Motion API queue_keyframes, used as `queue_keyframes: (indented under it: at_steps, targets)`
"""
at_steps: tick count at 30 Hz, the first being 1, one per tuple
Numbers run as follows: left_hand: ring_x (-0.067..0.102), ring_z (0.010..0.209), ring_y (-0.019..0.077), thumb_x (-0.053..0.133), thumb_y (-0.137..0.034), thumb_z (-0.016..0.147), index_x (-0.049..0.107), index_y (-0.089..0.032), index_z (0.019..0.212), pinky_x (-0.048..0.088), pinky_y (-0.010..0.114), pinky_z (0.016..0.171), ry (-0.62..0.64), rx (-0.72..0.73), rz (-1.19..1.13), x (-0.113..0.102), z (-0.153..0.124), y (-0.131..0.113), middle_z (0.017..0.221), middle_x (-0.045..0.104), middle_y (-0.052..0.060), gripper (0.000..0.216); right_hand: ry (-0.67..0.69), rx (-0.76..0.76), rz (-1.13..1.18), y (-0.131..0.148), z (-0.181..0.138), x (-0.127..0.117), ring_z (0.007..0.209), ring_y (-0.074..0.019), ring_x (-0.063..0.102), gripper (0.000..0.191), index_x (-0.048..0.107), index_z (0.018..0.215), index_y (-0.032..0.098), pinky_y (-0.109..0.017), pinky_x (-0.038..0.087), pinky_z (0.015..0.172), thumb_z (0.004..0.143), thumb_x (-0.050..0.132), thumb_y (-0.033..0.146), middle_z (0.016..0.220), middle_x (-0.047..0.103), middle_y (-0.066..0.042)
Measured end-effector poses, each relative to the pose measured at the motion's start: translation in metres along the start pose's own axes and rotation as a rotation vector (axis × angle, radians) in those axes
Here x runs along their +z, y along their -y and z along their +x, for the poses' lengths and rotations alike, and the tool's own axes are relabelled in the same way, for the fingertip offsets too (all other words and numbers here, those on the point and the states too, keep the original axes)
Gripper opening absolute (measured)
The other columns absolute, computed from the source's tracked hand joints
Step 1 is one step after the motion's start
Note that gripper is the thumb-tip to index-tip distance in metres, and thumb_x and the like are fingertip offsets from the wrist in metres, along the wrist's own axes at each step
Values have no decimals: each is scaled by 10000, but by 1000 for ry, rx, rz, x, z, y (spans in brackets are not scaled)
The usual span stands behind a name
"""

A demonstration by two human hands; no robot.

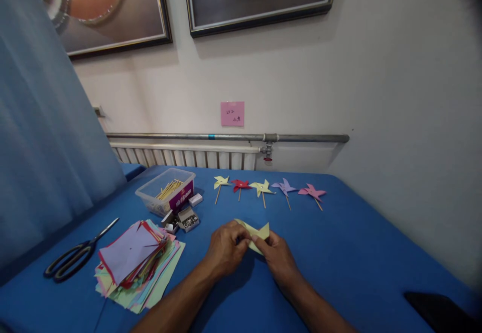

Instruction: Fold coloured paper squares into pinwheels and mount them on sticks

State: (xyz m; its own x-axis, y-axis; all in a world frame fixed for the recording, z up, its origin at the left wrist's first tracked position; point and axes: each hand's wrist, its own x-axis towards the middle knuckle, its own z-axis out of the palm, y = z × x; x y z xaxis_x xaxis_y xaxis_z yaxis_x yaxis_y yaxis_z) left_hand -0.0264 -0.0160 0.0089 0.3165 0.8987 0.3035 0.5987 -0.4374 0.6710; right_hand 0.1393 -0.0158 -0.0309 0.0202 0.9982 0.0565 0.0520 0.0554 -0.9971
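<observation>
Between my hands, just over the blue table (339, 272), is a pale yellow paper pinwheel (259, 233) with bent blades and no stick showing. My left hand (228, 247) pinches its left side, fingers curled in toward the middle. On its right side my right hand (276, 255) grips the paper, thumb on top. My fingers hide the pinwheel's centre. Beyond my hands stands a row of finished pinwheels on sticks: a yellow one (221, 182), a red one (240, 186), another yellow one (262, 188), a lilac one (285, 187) and a pink one (312, 192).
Left of my hands lies a stack of coloured cut paper (131, 257), with black-handled scissors (81, 252) beside it. Behind are a plastic tub (165, 192) of sticks, an open box of metal pins (188, 219) and a small box (196, 200). A dark object (437, 310) sits at lower right.
</observation>
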Motion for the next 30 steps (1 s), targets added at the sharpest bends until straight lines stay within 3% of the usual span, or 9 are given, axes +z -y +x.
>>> queue_keyframes:
  at_steps: [8,24,30]
  targets:
    - [609,771,132,566,-166,844,676,-197,753,423,244,696,22,5,-22,1,0,2,822,664,6,147,68,30,77,3,0,-1,749,-230,656,474,727,918,149,-311,494,703,700,754,569,807,748,-53]
    - [528,662,124,548,-146,758,584,-185,659,366,244,631,-66,-39,-187,9,1,1,705,601,-14,112,67,44,165,-11,7,0,634,-183,583,497,686,891,170,-282,438,603,654,795,593,703,682,-11]
    - [509,638,123,536,-152,751,573,-184,652,351,240,608,-63,-87,-217,6,3,0,677,582,-14,110,70,45,164,-5,5,0,601,-170,564,507,679,850,178,-275,435,579,626,825,610,680,664,-5]
